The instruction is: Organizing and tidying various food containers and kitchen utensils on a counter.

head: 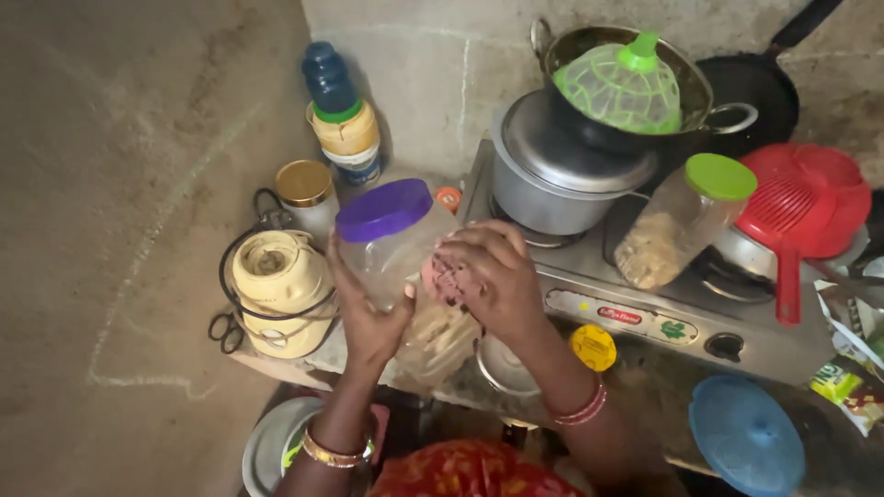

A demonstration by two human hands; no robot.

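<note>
At centre of view: a clear plastic jar [398,267] with a purple lid [384,210] is held up between both hands, above the front edge of the counter.
Left hand [364,317]: placed under and behind the jar's lower left side; palm is pressed to the wall and the fingers are spread upward along it, so the weight is carried from below.
Right hand [486,276]: laid over the jar's right side; fingers are curled and pressed against the wall, so the jar is steadied from the opposite side.
Jar relative to grip: clamped between the two palms, tilted slightly, with the lid well above both hands and left untouched; pale contents are seen in the lower part, partly hidden by the right hand.
Left of jar: a cream mixer base [279,293] wound with its black cord, and a gold-capped jar [307,189] behind it.
Behind jar: a bottle with a dark blue cap [339,110] is stood against the wall.
Right of jar: a steel stove [645,313] is loaded with a lidded steel pot [552,170] and a green-lidded jar [681,221] lying tilted on a burner.
Far right: a red strainer [801,207].
</note>
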